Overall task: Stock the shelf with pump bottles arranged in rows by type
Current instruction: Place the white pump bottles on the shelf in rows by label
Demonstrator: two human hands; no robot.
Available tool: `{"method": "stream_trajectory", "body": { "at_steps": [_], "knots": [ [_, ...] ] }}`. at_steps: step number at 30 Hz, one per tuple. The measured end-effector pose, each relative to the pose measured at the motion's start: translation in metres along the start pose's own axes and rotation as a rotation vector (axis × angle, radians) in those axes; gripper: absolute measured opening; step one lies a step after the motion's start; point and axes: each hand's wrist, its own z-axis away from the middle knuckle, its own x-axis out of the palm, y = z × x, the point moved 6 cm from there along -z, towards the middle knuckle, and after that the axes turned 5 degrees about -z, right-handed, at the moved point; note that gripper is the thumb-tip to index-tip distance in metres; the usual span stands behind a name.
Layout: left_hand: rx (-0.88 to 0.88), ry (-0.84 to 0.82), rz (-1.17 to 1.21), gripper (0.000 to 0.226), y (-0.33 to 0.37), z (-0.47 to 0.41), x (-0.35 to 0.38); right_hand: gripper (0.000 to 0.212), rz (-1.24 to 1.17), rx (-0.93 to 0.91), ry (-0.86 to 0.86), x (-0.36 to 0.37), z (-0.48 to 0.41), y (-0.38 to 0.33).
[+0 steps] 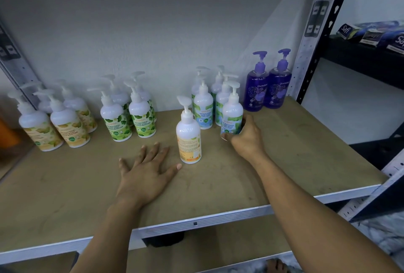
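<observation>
Wooden shelf [284,152], bottles grouped by type along the wall. My right hand [247,139] gripped a cool-mint bottle [232,117] fronting its row; my left hand [144,170] lay open, flat. Next: the stray yellow-label bottle [189,139] needed moving leftward, I judged.

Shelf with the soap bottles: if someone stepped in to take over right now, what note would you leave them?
Right hand: wrapped around a cool mint bottle at the front of the blue-green group.
Left hand: flat on the shelf board, empty.
Done: yellow-label bottles far left, green-leaf bottles next, two purple bottles far right, all standing in rows.
Left: settle the held cool mint bottle into its row; the lone orange-yellow bottle stands apart in front, turned backward, and probably belongs with the yellow group.
</observation>
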Motion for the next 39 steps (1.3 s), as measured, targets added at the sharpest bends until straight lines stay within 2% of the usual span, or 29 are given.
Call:
{"method": "stream_trajectory", "body": {
  "at_steps": [6, 11, 18, 39],
  "knots": [
    [-0.001, 0.002, 0.005, 0.08, 0.0001, 0.0003, -0.0005, 0.076, -0.03, 0.03, -0.084, 0.0027, -0.0045, 0.0061],
    [-0.001, 0.005, 0.01, 0.08, 0.0005, 0.001, -0.0008, 0.097, -0.036, -0.024, 0.009, -0.0023, 0.0035, -0.002],
    [-0.005, 0.014, 0.01, 0.079, 0.0006, 0.0006, -0.0011, 0.072, 0.007, -0.047, 0.06, -0.0043, 0.0012, 0.0013],
    [-0.004, 0.019, 0.02, 0.079, 0.0003, 0.001, -0.0015, 0.058, -0.095, -0.039, -0.02, -0.0063, -0.0004, 0.0014]
  ]
}}
